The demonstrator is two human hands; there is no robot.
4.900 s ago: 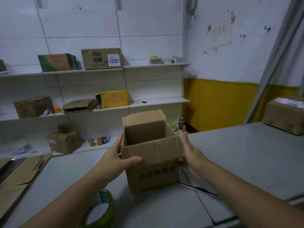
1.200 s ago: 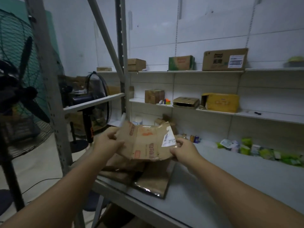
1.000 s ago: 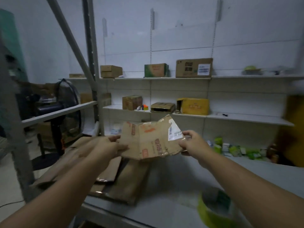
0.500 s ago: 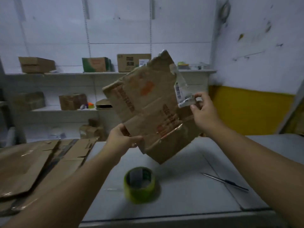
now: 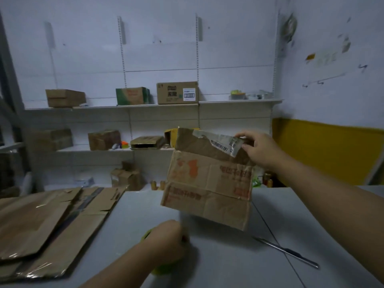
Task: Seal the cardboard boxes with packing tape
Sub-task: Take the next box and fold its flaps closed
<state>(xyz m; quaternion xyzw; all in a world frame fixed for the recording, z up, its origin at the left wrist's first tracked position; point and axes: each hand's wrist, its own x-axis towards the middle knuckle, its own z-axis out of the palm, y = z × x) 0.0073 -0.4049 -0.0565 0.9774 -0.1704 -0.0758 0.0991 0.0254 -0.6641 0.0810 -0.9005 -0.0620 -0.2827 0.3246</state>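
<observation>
A flattened brown cardboard box (image 5: pixel 207 183) with red print and a torn white label hangs above the grey table (image 5: pixel 218 256). My right hand (image 5: pixel 257 148) pinches its upper right corner by the label. My left hand (image 5: pixel 166 240) has come down on the green-yellow roll of packing tape (image 5: pixel 164 269) at the table's front; the hand covers most of the roll, and its fingers curl over the top of it.
A stack of flattened cardboard boxes (image 5: pixel 47 225) lies on the table at the left. A thin metal blade (image 5: pixel 286 250) lies at the right front. White wall shelves (image 5: pixel 145 104) behind hold several boxes. A yellow wall band (image 5: pixel 332 150) runs at the right.
My left hand let go of the flattened box and dropped onto the tape roll. The box now hangs lower from my right hand alone. The view settled back on the table.
</observation>
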